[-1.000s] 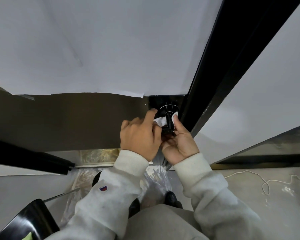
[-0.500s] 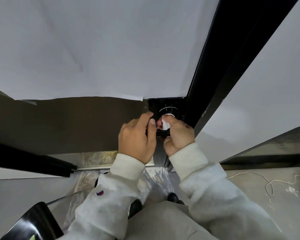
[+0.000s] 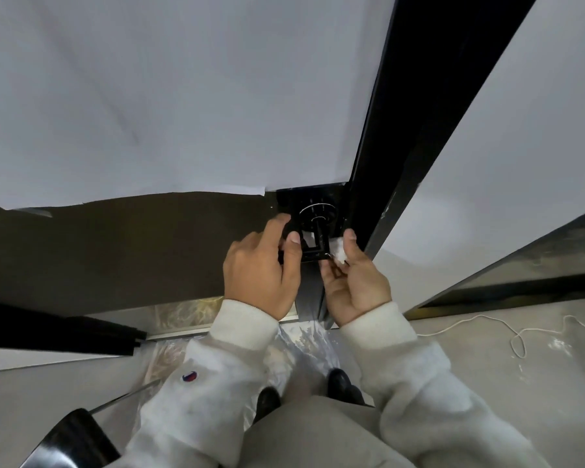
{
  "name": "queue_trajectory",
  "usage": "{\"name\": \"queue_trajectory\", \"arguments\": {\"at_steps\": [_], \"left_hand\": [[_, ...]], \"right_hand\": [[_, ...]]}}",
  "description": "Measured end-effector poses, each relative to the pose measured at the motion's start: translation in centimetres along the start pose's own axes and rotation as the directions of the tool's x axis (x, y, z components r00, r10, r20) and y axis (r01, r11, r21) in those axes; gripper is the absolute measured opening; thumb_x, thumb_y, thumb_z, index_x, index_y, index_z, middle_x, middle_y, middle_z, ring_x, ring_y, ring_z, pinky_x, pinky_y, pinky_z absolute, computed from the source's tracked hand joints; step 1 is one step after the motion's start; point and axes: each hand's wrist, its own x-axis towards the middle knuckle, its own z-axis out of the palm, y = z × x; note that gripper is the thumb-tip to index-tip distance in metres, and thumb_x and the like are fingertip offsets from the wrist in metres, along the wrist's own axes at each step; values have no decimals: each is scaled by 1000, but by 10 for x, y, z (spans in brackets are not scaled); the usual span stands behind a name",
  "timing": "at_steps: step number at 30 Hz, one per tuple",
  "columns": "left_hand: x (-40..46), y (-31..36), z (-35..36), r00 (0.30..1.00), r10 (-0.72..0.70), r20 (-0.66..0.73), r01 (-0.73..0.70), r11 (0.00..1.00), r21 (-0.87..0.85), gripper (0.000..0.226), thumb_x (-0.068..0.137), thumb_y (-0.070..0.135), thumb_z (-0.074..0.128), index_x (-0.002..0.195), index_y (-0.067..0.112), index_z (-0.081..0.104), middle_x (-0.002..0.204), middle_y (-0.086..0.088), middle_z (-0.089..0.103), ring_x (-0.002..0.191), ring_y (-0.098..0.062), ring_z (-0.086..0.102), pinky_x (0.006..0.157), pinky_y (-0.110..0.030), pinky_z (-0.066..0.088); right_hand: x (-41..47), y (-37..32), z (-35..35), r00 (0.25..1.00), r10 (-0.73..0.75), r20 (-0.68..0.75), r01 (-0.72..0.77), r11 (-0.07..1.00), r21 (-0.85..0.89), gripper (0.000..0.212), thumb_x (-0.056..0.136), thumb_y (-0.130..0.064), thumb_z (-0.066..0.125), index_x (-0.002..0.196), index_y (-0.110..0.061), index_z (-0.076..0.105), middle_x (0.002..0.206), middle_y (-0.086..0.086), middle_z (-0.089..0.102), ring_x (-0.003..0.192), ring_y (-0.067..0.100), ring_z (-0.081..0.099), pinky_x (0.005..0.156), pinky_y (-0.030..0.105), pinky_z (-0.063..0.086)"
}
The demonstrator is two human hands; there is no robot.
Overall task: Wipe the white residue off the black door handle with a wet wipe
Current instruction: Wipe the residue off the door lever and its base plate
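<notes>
The black door handle [image 3: 314,246] juts from a round rose [image 3: 318,216] at the door's edge, with white marks on the rose and on the lever's top. My left hand [image 3: 262,265] grips the lever from the left, thumb lying on top. My right hand [image 3: 355,282] is palm up at the lever's right end and pinches a crumpled white wet wipe [image 3: 338,253] against it. The lever's near end is hidden by my fingers.
A white sheet [image 3: 183,96] covers the upper door above a dark panel [image 3: 98,251]. The black door frame [image 3: 419,113] runs up on the right. A white cord [image 3: 517,336] lies on the floor. A black chair [image 3: 71,440] stands at lower left, plastic film under my shoes.
My right hand has come off the top of the lever and turned palm up at its right end, carrying the wipe there. My left hand has stayed on the lever.
</notes>
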Motion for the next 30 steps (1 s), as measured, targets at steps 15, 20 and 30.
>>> {"name": "queue_trajectory", "arguments": {"at_steps": [15, 20, 30], "left_hand": [[-1, -6, 2, 999, 8, 32, -10, 997, 71, 34, 97, 33, 44, 117, 16, 66, 66, 0, 62, 63, -25, 59, 67, -36, 49], [-1, -6, 6, 1000, 4, 28, -6, 996, 93, 34, 97, 33, 45, 116, 16, 67, 66, -1, 64, 64, -26, 60, 67, -38, 48], [-1, -5, 6, 1000, -6, 14, 4, 996, 86, 34, 96, 33, 45, 115, 16, 67, 67, 0, 64, 64, -25, 59, 67, -36, 48]], "right_hand": [[16, 15, 20, 983, -173, -57, 172, 985, -29, 15, 91, -23, 71, 94, -8, 71, 94, 10, 77, 87, 25, 73, 78, 34, 60], [22, 16, 19, 981, -182, -61, 181, 983, -24, 10, 90, -19, 71, 89, -9, 71, 105, 16, 76, 103, 28, 71, 95, 39, 55], [15, 17, 10, 992, -129, -9, 129, 991, -26, 8, 94, -5, 64, 90, -9, 70, 95, 10, 73, 87, 21, 69, 73, 27, 57]]}}
